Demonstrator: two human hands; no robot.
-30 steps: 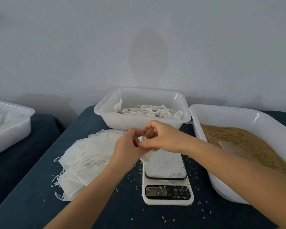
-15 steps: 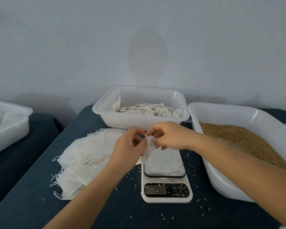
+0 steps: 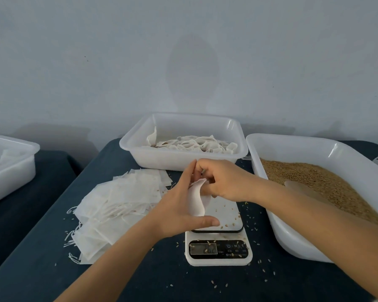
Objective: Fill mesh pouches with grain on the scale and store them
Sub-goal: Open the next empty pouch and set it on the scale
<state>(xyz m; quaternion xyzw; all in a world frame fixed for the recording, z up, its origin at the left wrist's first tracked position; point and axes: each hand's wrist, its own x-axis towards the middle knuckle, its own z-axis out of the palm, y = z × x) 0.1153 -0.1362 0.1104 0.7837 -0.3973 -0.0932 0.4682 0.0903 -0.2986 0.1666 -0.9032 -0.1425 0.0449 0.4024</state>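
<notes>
Working over a dark blue tabletop (image 3: 42,258), we hold one white mesh pouch (image 3: 197,198) above the platform of a white digital scale (image 3: 218,247), seen from the single head camera. Our left hand (image 3: 177,212) cups the pouch from the left with fingers nearly straight and the thumb stretched out below it, so the pouch rests against the palm. Our right hand (image 3: 223,182) curls its fingers at the pouch's upper edge and pinches it there. Loose kernels lie scattered on the scale's platform, over its display and on the cloth around it. Just left of the scale sits a fanned pile of flat empty pouches (image 3: 118,205) with their drawstrings trailing. Behind the hands stands a white plastic bin (image 3: 179,162) holding filled pouches (image 3: 196,144). To the right, a larger white tub (image 3: 292,240) holds brown grain (image 3: 310,182), with a pale scoop (image 3: 301,188) partly sunk in it; our right forearm crosses in front of the tub's near wall. At the far left edge another white bin (image 3: 11,171) rests on a separate dark surface, its contents too dim to make out.
</notes>
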